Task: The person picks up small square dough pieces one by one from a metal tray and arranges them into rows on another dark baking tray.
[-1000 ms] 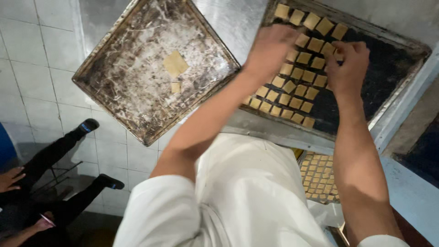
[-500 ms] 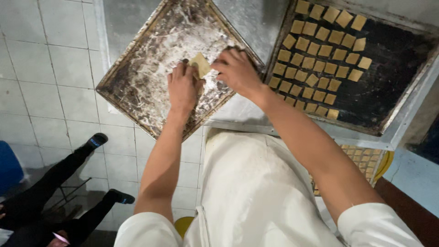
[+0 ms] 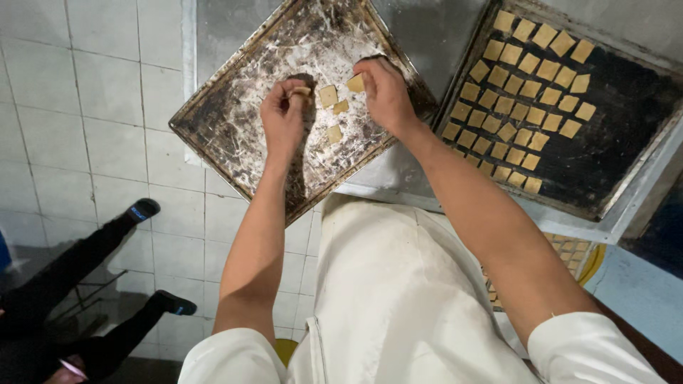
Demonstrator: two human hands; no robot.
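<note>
My left hand (image 3: 283,114) hovers over a floury, worn metal tray (image 3: 235,107) and pinches a small square of tan dough at its fingertips. My right hand (image 3: 384,92) is over the same tray's right side and grips another dough square (image 3: 355,83) between thumb and fingers. Three loose dough squares (image 3: 328,95) lie on the tray between the two hands. To the right, a dark baking tray (image 3: 626,153) carries several rows of the same dough squares (image 3: 526,92).
Both trays rest on a steel counter (image 3: 420,43). The floor is pale tile (image 3: 85,107). Another person's dark-trousered legs and shoes (image 3: 142,210) reach in at lower left. A yellow-rimmed container with more dough squares (image 3: 576,256) sits low on the right, behind my right arm.
Both hands left the dark tray a second ago and moved to the floury tray. Since half a second ago they have drawn apart, each lifting a dough square, which leaves three squares spread between them.
</note>
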